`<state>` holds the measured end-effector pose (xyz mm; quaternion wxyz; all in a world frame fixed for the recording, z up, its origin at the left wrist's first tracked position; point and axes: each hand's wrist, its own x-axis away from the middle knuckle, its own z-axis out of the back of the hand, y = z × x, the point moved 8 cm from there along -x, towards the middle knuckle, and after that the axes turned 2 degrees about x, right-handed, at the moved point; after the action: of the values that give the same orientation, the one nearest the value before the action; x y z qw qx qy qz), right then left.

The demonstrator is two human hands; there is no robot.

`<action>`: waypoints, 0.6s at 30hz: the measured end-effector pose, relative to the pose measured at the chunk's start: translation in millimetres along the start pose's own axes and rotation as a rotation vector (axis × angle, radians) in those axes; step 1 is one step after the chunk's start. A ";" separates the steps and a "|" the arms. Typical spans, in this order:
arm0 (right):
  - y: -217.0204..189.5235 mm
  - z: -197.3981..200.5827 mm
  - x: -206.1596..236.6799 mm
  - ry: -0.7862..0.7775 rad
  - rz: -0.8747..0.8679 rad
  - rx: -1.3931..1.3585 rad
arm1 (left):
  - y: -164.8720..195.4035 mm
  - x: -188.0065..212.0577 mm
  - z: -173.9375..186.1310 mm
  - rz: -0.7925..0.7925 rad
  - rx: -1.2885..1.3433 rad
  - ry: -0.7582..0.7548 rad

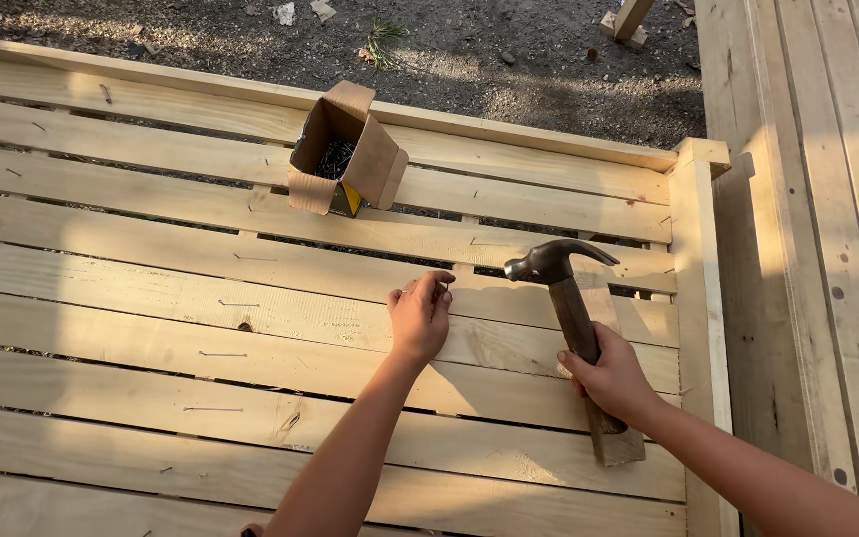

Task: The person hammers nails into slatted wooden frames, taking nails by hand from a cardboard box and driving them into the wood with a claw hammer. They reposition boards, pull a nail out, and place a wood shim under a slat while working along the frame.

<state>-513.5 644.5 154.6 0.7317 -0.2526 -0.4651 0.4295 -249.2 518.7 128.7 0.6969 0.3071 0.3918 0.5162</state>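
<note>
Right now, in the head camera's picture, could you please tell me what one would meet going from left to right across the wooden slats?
Open cardboard box of nails → left hand, pinching a nail upright on a slat → hammer, gripped by its wooden handle in the right hand → upright corner post → plank wall.

Low, warm sunlight rakes across the wooden slats, turning them honey-yellow in bright patches and leaving soft, broad shade between. The glow is strongest at the left and along the upper boards; the lower right sits dimmer. The 2 arms cast long, soft shadows on the planks. The gravel ground at the top is dappled and rather dark. Focus is sharp across the middle, with no glare or motion blur; boards bow slightly toward the edges.
</note>
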 end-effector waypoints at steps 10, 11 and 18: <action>24.1 -33.1 3.6 -0.025 0.004 0.033 | 8.6 -18.7 5.5 -0.057 -0.093 -0.031; 24.4 -33.5 3.2 -0.026 0.008 0.028 | 8.5 -19.7 5.1 -0.049 -0.121 -0.031; 26.9 -32.9 3.0 -0.032 -0.009 0.012 | 8.7 -16.5 -0.4 -0.054 -0.187 0.002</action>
<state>-493.9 661.6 120.8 0.7276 -0.2392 -0.4756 0.4327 -256.3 505.2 139.5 0.7358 0.2296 0.3507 0.5319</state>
